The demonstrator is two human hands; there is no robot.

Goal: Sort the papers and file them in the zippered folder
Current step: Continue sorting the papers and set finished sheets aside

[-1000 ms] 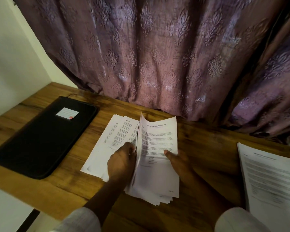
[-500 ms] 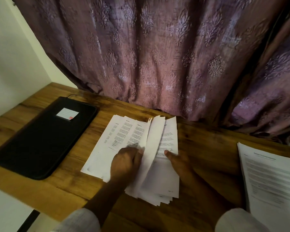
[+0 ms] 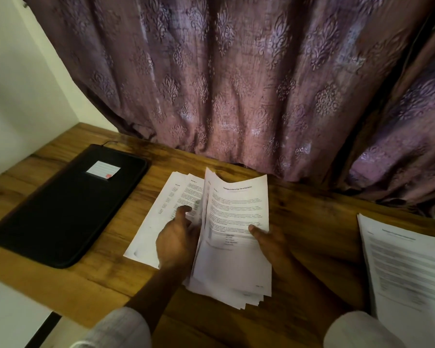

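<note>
A loose stack of printed papers [image 3: 232,267] lies in the middle of the wooden desk [image 3: 312,222]. Its top sheets are lifted along their left edge. My left hand [image 3: 177,237] holds that raised left edge, fingers tucked under the sheets. My right hand [image 3: 269,237] holds the stack's right side, thumb on the top page. More printed sheets [image 3: 161,217] lie flat to the left beneath the stack. A black zippered folder [image 3: 60,209] with a white label lies shut at the desk's left end.
A second pile of printed papers [image 3: 407,267] lies at the desk's right edge. A purple patterned curtain [image 3: 236,84] hangs along the back of the desk. A white wall [image 3: 18,84] stands at the left. The desk's near edge drops off at bottom left.
Half a second ago a sheet was curled mid-turn over the stack. Now a title page lies face up on top, and my left hand has shifted slightly along the lifted edge.
</note>
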